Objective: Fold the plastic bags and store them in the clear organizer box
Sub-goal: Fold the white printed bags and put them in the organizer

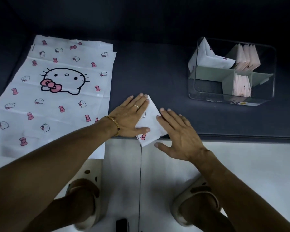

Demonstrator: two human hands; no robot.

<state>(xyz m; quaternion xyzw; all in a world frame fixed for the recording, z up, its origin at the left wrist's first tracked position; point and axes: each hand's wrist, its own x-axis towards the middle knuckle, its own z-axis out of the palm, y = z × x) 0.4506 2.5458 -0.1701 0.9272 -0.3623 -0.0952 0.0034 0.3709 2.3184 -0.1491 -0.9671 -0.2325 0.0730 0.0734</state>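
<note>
A small folded triangle of white plastic bag [151, 121] with pink bows lies at the front edge of the dark surface. My left hand [131, 116] presses flat on its left side, fingers straight. My right hand [177, 136] lies flat over its right side, fingers spread. A stack of unfolded white bags [57, 91] with a cat-face print lies flat at the left. The clear organizer box [231, 97] stands at the right, with a grey divider, one white folded bag and several pink folded bags in its compartments.
The dark surface [149, 72] ends just under my hands; below it is a white floor [241, 164] with my two feet in pale slippers. A small dark object [122, 223] lies on the floor between them.
</note>
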